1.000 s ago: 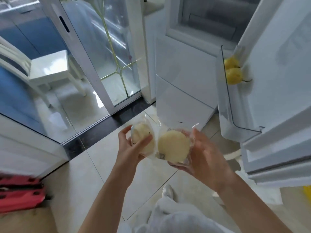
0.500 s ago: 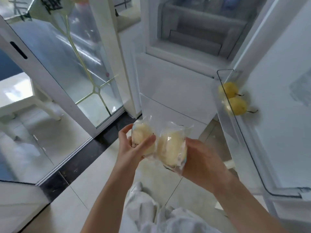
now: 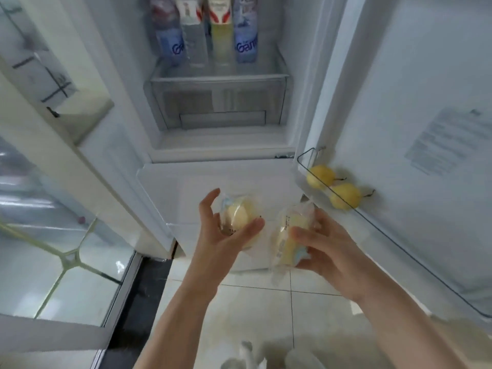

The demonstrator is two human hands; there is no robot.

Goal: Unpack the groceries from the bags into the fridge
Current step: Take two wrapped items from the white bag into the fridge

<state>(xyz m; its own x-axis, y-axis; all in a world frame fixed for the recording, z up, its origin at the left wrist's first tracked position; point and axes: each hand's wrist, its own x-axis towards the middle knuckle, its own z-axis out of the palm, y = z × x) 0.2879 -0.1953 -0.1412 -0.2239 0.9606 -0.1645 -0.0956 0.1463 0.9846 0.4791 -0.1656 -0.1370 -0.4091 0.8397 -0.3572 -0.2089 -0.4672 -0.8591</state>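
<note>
Nearest, at the bottom edge, a crumpled white bag (image 3: pixel 247 355) on the pale tiled floor (image 3: pixel 255 310). Above it, two bare forearms reaching forward. Left hand (image 3: pixel 221 235) curled round a pale round bun in clear wrap (image 3: pixel 241 214), thumb across its front and fingers behind, gripping it. Right hand (image 3: pixel 327 249) wrapped round a second wrapped bun (image 3: pixel 287 235), thumb on top and fingers beneath, the loose end of the plastic hanging below. Both buns held side by side, close but apart, in front of the white lower drawer front (image 3: pixel 213 182) of the open fridge. Just right of the right hand, the clear door bin (image 3: pixel 399 251) on the open fridge door (image 3: pixel 426 75), with two yellow pears (image 3: pixel 332 187) lying in its near corner, touching each other. Further in, a transparent crisper drawer (image 3: pixel 218 102) under a shelf. On that shelf, at the back, a row of upright bottles and cartons (image 3: pixel 213 35), blurred, two with blue labels. Off to the left, a glass door panel (image 3: pixel 53 249) with pale green lines.
</note>
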